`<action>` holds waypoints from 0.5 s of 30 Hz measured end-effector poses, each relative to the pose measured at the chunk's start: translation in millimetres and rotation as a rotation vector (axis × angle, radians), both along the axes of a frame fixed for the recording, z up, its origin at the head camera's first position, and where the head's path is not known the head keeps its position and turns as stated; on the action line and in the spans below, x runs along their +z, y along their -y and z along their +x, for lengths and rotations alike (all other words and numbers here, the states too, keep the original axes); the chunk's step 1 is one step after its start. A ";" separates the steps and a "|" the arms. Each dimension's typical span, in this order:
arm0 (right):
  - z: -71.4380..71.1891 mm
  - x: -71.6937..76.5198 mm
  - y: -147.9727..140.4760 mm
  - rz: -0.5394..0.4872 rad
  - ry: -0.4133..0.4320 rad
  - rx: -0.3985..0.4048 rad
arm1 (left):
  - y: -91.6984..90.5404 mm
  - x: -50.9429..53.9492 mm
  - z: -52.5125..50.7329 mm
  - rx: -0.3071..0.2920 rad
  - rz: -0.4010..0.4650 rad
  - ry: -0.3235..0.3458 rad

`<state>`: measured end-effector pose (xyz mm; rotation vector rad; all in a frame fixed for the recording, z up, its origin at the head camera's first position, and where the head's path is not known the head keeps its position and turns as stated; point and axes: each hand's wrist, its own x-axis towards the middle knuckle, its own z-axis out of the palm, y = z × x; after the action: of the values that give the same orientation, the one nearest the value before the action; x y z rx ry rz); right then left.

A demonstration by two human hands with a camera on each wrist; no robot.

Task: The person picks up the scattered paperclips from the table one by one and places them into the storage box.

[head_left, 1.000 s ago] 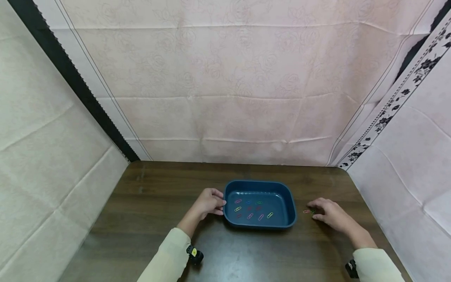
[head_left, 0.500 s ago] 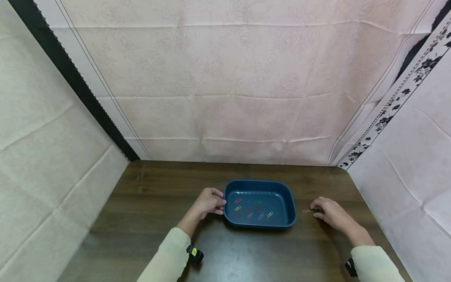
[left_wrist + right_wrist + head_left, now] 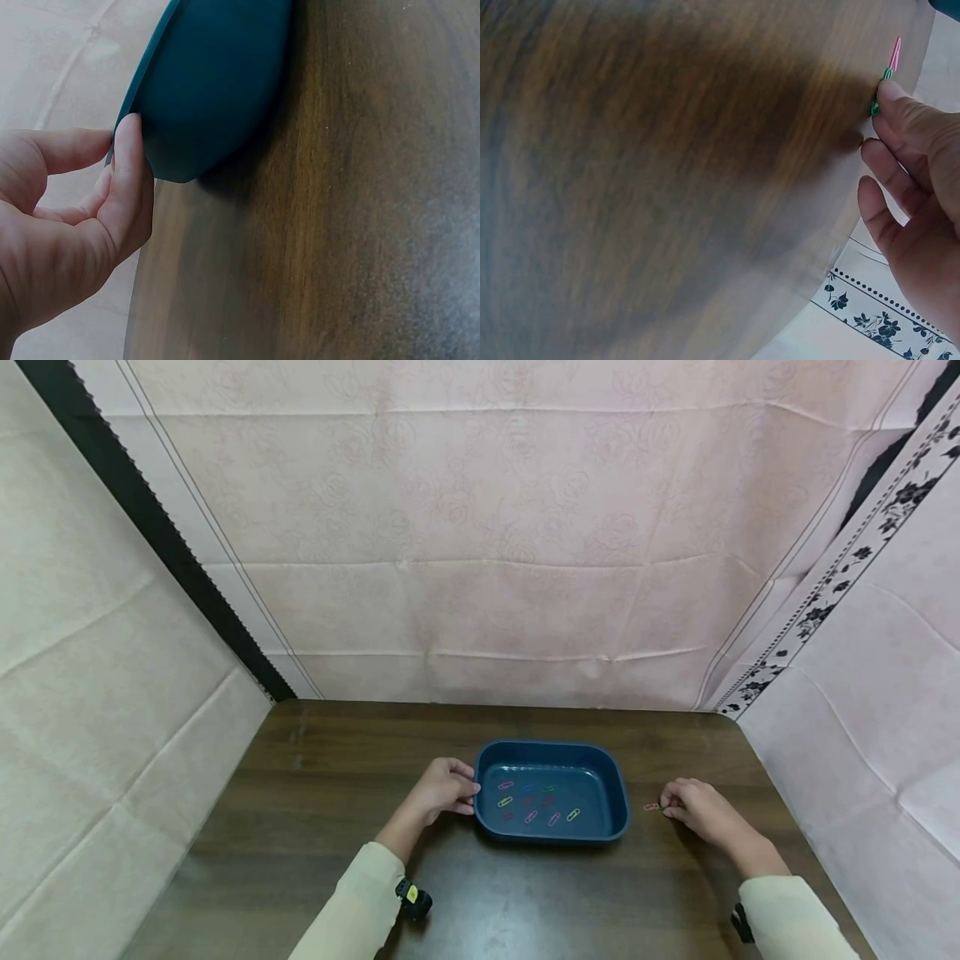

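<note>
My left hand (image 3: 442, 789) pinches the left rim of a blue tray (image 3: 551, 837) between thumb and fingers, as the left wrist view also shows on the tray wall (image 3: 210, 82). Several coloured paper clips lie spread on the tray floor, among them a yellow paper clip (image 3: 573, 814). To the right of the tray, my right hand (image 3: 697, 810) has thumb and forefinger together on a green paper clip (image 3: 886, 74), whose middle is hidden by the thumb. A pink paper clip (image 3: 895, 55) lies just beyond its end, on the tray side; whether the two touch I cannot tell.
The tray stands on a brown wooden table (image 3: 337, 843) with rounded far corners. Pale patterned cloth (image 3: 480, 527) hangs behind the table and on both sides. A dark camera (image 3: 416, 902) is strapped to the left wrist.
My right thumb and forefinger have drawn together on the green paper clip, and the hand has shifted slightly right. The left hand and the tray keep their places.
</note>
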<state>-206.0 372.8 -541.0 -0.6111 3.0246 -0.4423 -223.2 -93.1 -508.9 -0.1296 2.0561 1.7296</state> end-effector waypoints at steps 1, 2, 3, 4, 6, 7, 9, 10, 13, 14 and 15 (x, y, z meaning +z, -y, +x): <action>-0.1 0.2 0.1 0.000 0.003 0.000 | 0.1 0.0 -0.1 0.000 0.002 0.000; -0.3 0.1 0.3 -0.003 0.006 -0.001 | 0.3 0.0 -0.1 0.000 0.005 0.001; -0.4 -0.2 0.3 -0.005 0.009 -0.002 | 0.4 0.0 -0.1 0.000 0.007 0.001; -0.4 -0.3 0.4 -0.005 0.015 -0.010 | 0.4 0.0 0.0 0.000 0.009 0.002; -0.3 -1.5 0.3 -0.009 0.022 -0.012 | 0.4 -0.3 0.0 0.001 0.011 0.002; 0.1 -1.8 0.5 -0.010 0.025 -0.012 | 0.5 -0.5 0.1 0.001 0.011 0.002; 0.6 -2.5 0.6 -0.017 0.030 -0.015 | 0.4 -0.9 0.1 0.000 0.011 0.002; 1.0 -2.4 0.9 -0.022 0.033 -0.017 | 0.5 -1.1 0.2 -0.001 0.012 0.002; 1.7 -1.8 1.5 -0.032 0.036 -0.018 | 0.7 -1.5 0.1 -0.002 0.012 0.001; 1.8 -1.5 1.8 -0.035 0.038 -0.020 | 0.8 -1.5 0.0 -0.001 0.013 0.002; 1.8 -1.4 2.0 -0.037 0.040 -0.023 | 0.9 -1.4 0.0 0.000 0.013 0.001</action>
<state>-204.2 370.8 -542.4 -0.5635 2.9945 -0.5065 -223.2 -94.0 -510.3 -0.1273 2.0439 1.7419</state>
